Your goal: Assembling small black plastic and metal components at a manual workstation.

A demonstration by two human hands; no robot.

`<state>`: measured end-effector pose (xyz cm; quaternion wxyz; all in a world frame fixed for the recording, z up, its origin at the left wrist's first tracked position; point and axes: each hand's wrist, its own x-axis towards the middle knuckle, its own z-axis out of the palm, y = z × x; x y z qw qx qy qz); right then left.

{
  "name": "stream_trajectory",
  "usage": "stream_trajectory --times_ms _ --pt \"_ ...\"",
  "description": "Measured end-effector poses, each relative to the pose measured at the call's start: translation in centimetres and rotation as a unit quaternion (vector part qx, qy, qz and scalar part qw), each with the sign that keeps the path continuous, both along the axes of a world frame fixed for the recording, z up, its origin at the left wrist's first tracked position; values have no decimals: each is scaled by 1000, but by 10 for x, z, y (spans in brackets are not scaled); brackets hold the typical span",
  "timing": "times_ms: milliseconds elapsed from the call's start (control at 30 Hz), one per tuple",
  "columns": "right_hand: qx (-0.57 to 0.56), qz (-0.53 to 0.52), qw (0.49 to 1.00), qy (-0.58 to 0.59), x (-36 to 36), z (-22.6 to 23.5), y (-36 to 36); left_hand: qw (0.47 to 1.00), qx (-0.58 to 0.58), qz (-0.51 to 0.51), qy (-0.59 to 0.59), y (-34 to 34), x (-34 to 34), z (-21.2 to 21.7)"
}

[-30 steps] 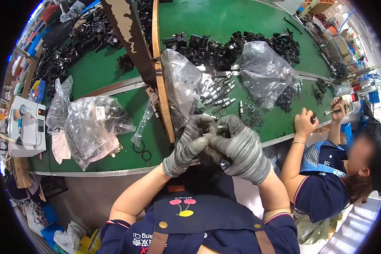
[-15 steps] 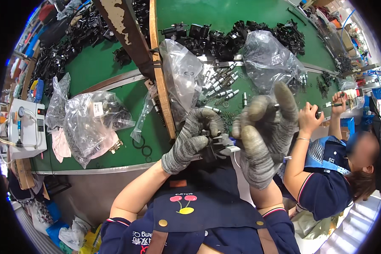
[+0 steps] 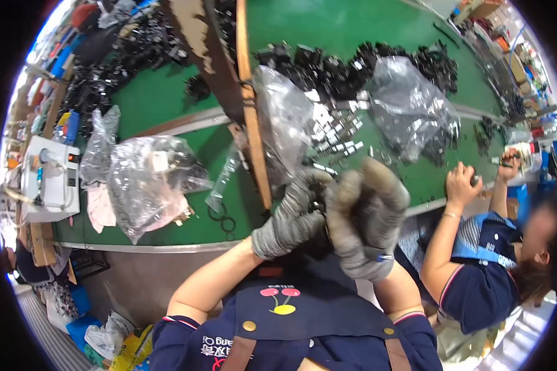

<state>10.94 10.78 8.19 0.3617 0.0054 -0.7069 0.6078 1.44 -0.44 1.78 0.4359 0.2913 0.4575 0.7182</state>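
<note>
I note an assembly workshop: long green table [image 3: 167, 102], black parts heaps [image 3: 353, 62], bagged components [image 3: 408, 105], co-worker [image 3: 483, 272] seated right.

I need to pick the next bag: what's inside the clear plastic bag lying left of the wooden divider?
The clear plastic bag holds a dark mass of small parts and a pale slip near the top. The crinkled, glaring film hides what kind of parts they are, and anything beneath the bag on the green table.

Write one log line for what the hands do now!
left hand: gloved, on small dark part | right hand: gloved, cupped over it | green table

Grey knit gloves [image 3: 365, 222], navy short sleeves [image 3: 179, 331].
</note>
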Motion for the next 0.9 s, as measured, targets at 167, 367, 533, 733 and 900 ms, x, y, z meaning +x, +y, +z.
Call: stream_trajectory --times_ms 167,367,533,733,900 --pt "-195 -107 971 86 13 12 5 994 93 -13 -58 -10 11 -8" --pt "-27 -212 969 -125 9 3 56 995 -87 -29 49 -48 -28 70" --pt "289 -275 885 -240 -56 -21 114 940 -98 270 181 -99 -166 120" --pt "444 -175 782 -400 -154 -31 145 818 -303 454 179 -126 -246 109" --pt "342 -165 796 -472 -178 -45 172 931 -80 300 191 -88 -129 115"
